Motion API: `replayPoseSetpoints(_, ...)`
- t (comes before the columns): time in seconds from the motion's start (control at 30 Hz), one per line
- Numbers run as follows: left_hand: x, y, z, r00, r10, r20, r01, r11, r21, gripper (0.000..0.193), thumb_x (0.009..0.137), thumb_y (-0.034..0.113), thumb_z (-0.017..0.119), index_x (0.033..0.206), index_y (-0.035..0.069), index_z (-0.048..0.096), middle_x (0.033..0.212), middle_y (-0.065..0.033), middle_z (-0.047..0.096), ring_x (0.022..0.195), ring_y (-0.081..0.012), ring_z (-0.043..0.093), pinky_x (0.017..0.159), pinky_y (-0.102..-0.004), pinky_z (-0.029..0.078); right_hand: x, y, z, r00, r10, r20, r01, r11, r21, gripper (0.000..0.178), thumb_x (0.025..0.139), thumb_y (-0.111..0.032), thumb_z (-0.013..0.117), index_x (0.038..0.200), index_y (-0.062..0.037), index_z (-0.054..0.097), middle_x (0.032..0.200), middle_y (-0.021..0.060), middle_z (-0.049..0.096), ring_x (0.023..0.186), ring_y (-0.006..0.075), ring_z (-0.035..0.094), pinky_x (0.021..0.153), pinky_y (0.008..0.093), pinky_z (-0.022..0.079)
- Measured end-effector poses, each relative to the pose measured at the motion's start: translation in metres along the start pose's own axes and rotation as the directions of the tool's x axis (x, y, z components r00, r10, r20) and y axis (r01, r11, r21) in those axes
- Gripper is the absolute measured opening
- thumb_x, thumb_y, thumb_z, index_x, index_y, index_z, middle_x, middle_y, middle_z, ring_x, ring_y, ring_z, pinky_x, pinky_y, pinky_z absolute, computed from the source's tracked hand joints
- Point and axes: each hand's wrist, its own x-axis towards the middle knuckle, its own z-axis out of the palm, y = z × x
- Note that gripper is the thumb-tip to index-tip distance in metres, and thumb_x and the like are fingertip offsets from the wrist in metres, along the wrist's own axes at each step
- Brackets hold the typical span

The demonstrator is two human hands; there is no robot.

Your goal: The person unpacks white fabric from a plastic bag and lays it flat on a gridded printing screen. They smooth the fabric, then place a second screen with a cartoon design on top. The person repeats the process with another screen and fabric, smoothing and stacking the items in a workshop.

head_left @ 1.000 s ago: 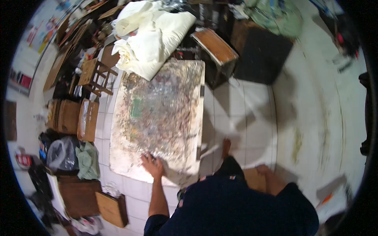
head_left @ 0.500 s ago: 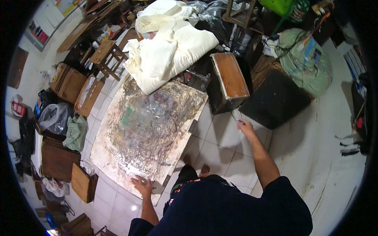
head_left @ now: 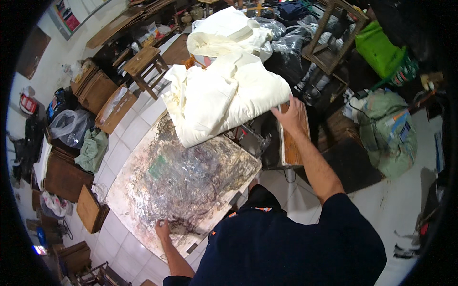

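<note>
A folded cream cloth (head_left: 238, 95) lies in a thick pile across the far end of a stained, paint-crusted board (head_left: 191, 176). At its right corner is my right hand (head_left: 292, 118), thumb and fingers apart, beside the cloth and above a box with a wood-grain top (head_left: 295, 145). Whether the fingertips touch the cloth, I cannot tell. My left hand (head_left: 162, 229) is at the near left part of the board, fingers slightly apart with nothing visible in them. A green patch (head_left: 156, 168) marks the board's surface.
A wooden stool (head_left: 143, 66) stands at the far left, near stacked brown boards (head_left: 93, 88) and plastic bags (head_left: 71, 127). To the right are a dark box (head_left: 355, 162) and a pale green sack (head_left: 386, 131). A wooden frame (head_left: 334, 35) and a bright green bag (head_left: 380, 51) sit at the back.
My right hand has moved from low beside the dark box up to the cloth's right corner. My left hand has shifted inward from the board's near edge. The view has shifted.
</note>
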Motion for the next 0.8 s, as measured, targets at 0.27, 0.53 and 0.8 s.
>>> replayPoseSetpoints(0.27,-0.024,0.191,0.215,0.999,0.008,0.045,0.021,0.807,-0.590,0.084,0.084,0.044,0.068,0.144,0.000,0.028,0.121,-0.0202,0.054,0.111,-0.0318,0.053,0.094,-0.0427,0.045,0.213,-0.002,0.117,0.732,0.193,0.654,-0.242,0.970,-0.015,0.097,0.066,-0.060,0.075,0.130,0.0074,0.045,0.127,0.0232,0.053,0.117,0.0343,0.052,0.099,0.0436,0.040)
replayPoseSetpoints(0.53,-0.010,0.308,0.343,0.964,-0.110,0.241,0.265,0.412,-0.872,0.067,0.084,0.044,0.070,0.131,0.008,0.040,0.112,-0.0115,0.056,0.097,-0.0279,0.058,0.080,-0.0414,0.051,0.271,0.020,0.162,0.253,0.032,0.967,-0.827,0.525,0.200,0.092,0.057,-0.032,0.090,0.131,-0.0004,0.046,0.116,0.0151,0.062,0.100,0.0244,0.063,0.086,0.0359,0.052)
replayPoseSetpoints(0.8,0.007,0.316,0.359,0.947,-0.159,0.279,0.320,0.396,-0.861,0.050,0.091,0.041,0.061,0.128,0.008,0.051,0.121,-0.0100,0.060,0.103,-0.0288,0.061,0.088,-0.0449,0.051,0.260,0.023,0.156,0.729,0.052,0.683,-0.301,0.920,0.251,0.101,0.055,-0.052,0.084,0.126,0.0077,0.043,0.120,0.0252,0.058,0.108,0.0348,0.059,0.094,0.0369,0.046)
